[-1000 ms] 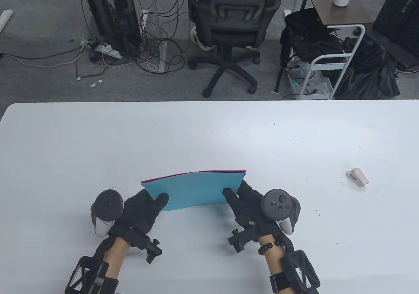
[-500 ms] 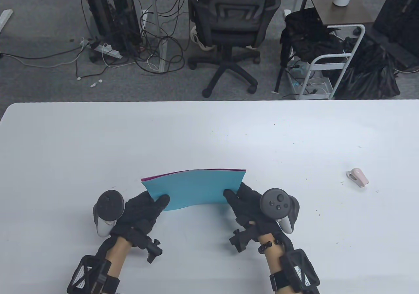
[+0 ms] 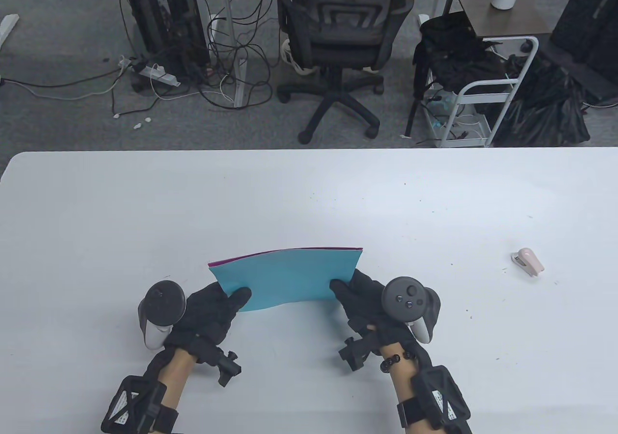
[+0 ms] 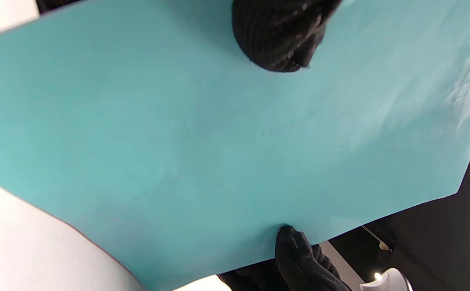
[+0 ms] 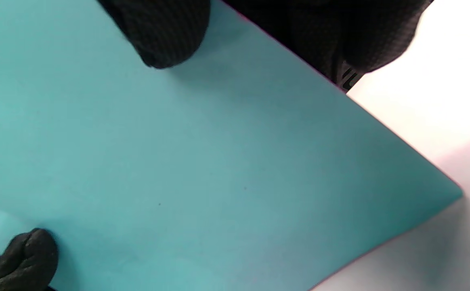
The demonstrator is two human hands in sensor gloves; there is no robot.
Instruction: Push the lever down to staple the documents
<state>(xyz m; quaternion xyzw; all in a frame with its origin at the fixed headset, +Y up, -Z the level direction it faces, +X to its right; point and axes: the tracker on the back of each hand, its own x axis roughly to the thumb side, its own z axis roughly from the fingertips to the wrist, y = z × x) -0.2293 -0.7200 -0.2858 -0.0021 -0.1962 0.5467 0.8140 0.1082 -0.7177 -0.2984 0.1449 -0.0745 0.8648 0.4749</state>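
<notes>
From my table view I look steeply down over the white table [image 3: 96,202] toward the floor beyond. My left wrist camera sits very close to the teal sheet [image 4: 219,153], which fills its frame; the right wrist camera is just as close. All three share that sheet.

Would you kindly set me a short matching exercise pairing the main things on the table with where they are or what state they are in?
Column one:
1. teal sheet
2. stapler
3. left hand
4. right hand

Column two:
A. lies alone on the table, far right
B. holds the paper's left edge
C. held up between both hands
D. holds the paper's right edge

Pairs: 1-C, 2-A, 3-B, 4-D
</notes>
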